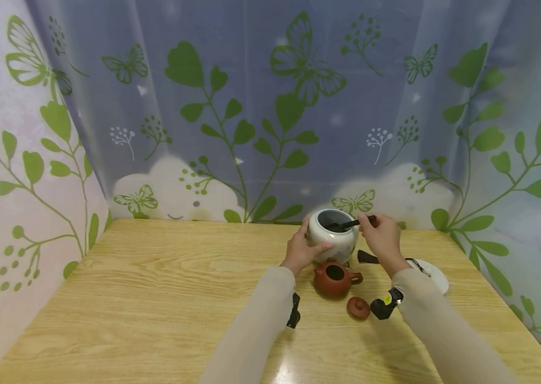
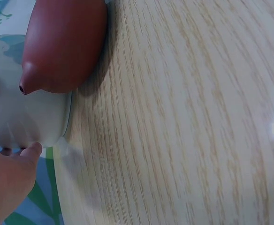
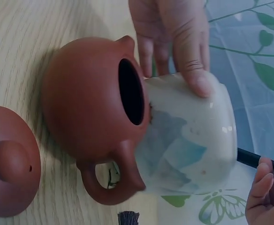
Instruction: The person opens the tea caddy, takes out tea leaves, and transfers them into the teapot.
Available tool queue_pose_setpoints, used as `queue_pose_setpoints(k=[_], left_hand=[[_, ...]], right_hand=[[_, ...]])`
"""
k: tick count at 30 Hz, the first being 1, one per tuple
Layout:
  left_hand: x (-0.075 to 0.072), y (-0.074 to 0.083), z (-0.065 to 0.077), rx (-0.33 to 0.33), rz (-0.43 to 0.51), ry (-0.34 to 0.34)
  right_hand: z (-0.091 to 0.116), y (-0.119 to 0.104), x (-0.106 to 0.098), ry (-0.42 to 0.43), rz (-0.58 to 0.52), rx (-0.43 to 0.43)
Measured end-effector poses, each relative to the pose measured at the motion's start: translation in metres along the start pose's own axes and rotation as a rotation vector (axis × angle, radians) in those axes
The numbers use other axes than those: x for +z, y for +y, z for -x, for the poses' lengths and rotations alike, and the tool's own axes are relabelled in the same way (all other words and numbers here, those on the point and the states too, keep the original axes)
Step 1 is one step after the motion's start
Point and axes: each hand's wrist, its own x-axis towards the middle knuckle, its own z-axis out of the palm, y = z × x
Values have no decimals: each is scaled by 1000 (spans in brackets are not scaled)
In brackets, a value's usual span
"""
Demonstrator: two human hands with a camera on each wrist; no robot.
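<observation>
My left hand (image 1: 303,249) grips the side of a white ceramic jar (image 1: 332,246), its thumb across the front; the jar bears a blue-grey painted design (image 3: 184,150). Between the fingers and thumb of my right hand (image 1: 382,237) is the handle of a black scoop (image 1: 354,223), whose head dips inside the jar's open mouth. Directly in front of the jar stands a reddish-brown clay teapot (image 1: 332,288), uncovered, with its handle to the right and spout to the left. Its round lid (image 1: 359,308) lies knob up on the table nearby. What the jar contains is too dark to tell.
By my right forearm lies a white round disc (image 1: 438,278) with a dark cord on it, partly covered by the sleeve. A dark-handled brush (image 1: 368,257) is beside the jar. A patterned curtain (image 1: 261,176) hangs behind the wooden table (image 1: 155,298).
</observation>
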Motion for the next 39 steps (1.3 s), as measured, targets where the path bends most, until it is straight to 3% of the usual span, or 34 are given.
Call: queue_pose_setpoints(k=[9,13,17,24,32,39], left_hand=[[-1,1,1,-2,-5,-6],[-1,2,1,-3,-10,-4],[0,1,1,-2,-13,3],[0,1,0,-5,2,9],[1,1,-1,-7,-10,16],[1,2,1,-4,1,16]], right_hand=[[-1,-1,13,-56,143,-119],[-2,-4,16,-90,164,-116],[-2,-6,16,-110,122,-27],[-2,-9,12,-130,-69,174],[-3,-10,12,-137,-168,286],[-3,-8,11,-91,-253,363]])
